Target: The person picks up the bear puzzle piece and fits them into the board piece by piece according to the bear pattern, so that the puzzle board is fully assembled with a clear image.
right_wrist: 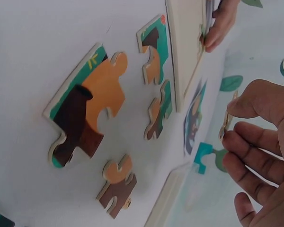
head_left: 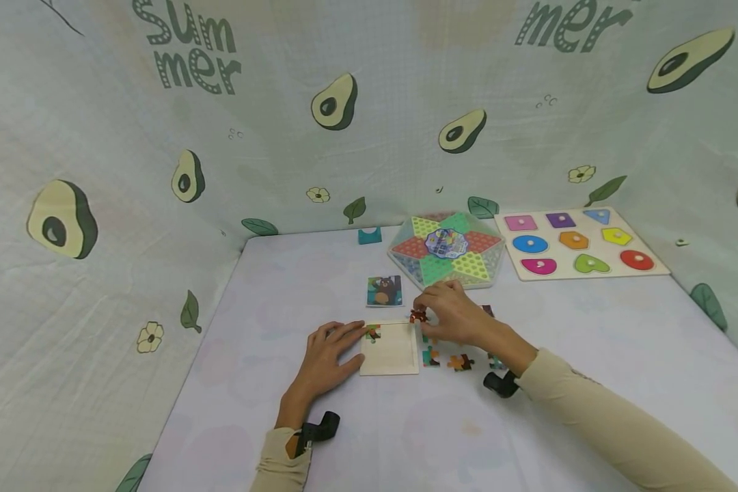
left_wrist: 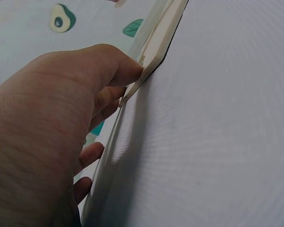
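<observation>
My right hand (head_left: 458,316) pinches a brown jigsaw piece (head_left: 417,316) between thumb and finger, just above the tray's top right corner. From the right wrist view the held jigsaw piece (right_wrist: 226,124) appears edge-on. My left hand (head_left: 327,359) rests at the left side of the shallow wooden puzzle tray (head_left: 390,355), fingers extended. In the left wrist view its thumb (left_wrist: 130,71) touches the tray's edge. One jigsaw piece (head_left: 374,333) lies in the tray's top left corner, beside my left fingertip. Several loose pieces (head_left: 461,363) with orange, brown and green parts lie right of the tray.
Behind the tray lies a bear picture card (head_left: 385,291). Farther back are a small teal piece (head_left: 370,236), a hexagonal star-patterned game board (head_left: 418,270) and a wooden shape board (head_left: 510,256) with knobbed shapes. Avocado-print cloth (head_left: 393,171) hangs behind the table.
</observation>
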Tool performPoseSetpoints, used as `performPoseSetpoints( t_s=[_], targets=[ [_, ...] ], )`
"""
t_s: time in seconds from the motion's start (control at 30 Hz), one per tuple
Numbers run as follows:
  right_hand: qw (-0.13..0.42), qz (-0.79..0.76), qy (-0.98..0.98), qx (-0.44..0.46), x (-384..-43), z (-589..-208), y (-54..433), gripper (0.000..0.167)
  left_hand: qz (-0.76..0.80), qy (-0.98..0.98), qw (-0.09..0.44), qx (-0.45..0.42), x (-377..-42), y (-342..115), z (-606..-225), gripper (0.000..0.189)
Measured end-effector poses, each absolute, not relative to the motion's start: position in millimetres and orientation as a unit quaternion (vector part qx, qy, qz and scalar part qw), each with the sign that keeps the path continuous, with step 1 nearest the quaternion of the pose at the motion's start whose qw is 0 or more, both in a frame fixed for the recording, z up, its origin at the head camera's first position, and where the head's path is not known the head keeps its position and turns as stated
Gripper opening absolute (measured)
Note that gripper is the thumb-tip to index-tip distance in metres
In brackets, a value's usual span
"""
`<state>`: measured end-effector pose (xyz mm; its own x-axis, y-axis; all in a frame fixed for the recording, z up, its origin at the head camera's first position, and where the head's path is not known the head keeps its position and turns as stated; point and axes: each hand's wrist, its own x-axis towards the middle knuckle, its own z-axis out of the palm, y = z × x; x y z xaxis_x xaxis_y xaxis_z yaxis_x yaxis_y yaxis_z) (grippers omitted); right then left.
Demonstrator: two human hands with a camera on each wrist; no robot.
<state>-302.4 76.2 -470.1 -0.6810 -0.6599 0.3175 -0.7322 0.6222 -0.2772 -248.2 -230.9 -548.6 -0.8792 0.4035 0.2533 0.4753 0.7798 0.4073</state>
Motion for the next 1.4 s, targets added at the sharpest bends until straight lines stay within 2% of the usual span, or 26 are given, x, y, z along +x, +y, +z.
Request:
performPoseSetpoints(
  t_s=[1.4],
  targets=[
    [0.075,0.155,-0.893,0.417,-304.5,-481.0,38.1,0.021,-0.222,-0.944,0.065,-0.236,-248.7,-232.6,-547.3,0.052]
  ],
)
